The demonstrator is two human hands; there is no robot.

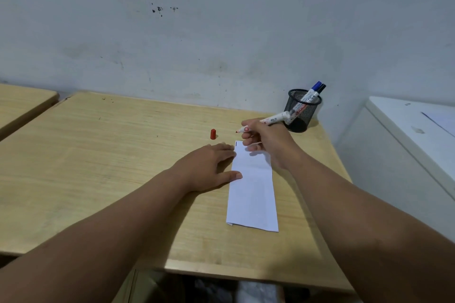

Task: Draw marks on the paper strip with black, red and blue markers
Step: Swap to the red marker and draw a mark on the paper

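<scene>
A white folded paper strip (253,192) lies lengthwise on the wooden desk (110,167), with a short black mark (236,143) at its far left corner. My left hand (209,165) lies flat on the desk, fingers spread, its thumb and fingertips touching the strip's left edge. My right hand (266,142) hovers over the strip's far end and grips an uncapped red marker (268,121), tip pointing left, above the desk just beyond the strip. The red cap (213,134) stands upright on the desk to the left of the tip.
A black mesh pen cup (301,110) stands at the desk's far right corner with a blue marker (311,92) and a black marker (322,88) in it. A white cabinet (406,135) sits to the right, another desk (22,101) to the left, a wall behind.
</scene>
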